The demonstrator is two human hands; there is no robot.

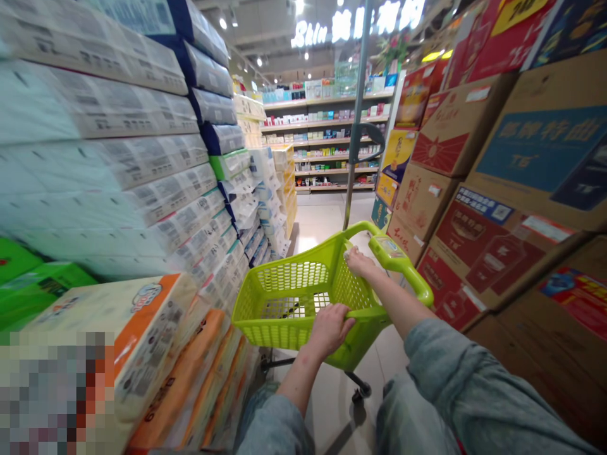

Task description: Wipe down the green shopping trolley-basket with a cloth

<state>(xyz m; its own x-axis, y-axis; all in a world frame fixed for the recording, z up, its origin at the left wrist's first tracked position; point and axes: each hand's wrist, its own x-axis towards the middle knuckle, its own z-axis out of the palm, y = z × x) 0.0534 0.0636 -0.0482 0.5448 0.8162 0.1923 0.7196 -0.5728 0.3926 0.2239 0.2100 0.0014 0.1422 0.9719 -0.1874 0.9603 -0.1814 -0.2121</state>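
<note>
Lime plastic basket point(289, 309), long axis fwd; L hand point(329, 328) grips near rim point(374, 311), R hand point(360, 262) curled over side rim point(332, 244).

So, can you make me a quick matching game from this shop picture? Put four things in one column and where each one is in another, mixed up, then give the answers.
Things:
1. left hand
2. right hand
3. cardboard boxes
4. shelves

Places:
A. stacked along the right of the aisle
B. wrapped over the near rim of the green basket
C. at the far end of the aisle
D. on the far rim, beside the basket's handle

Pairs: 1-B, 2-D, 3-A, 4-C
</note>
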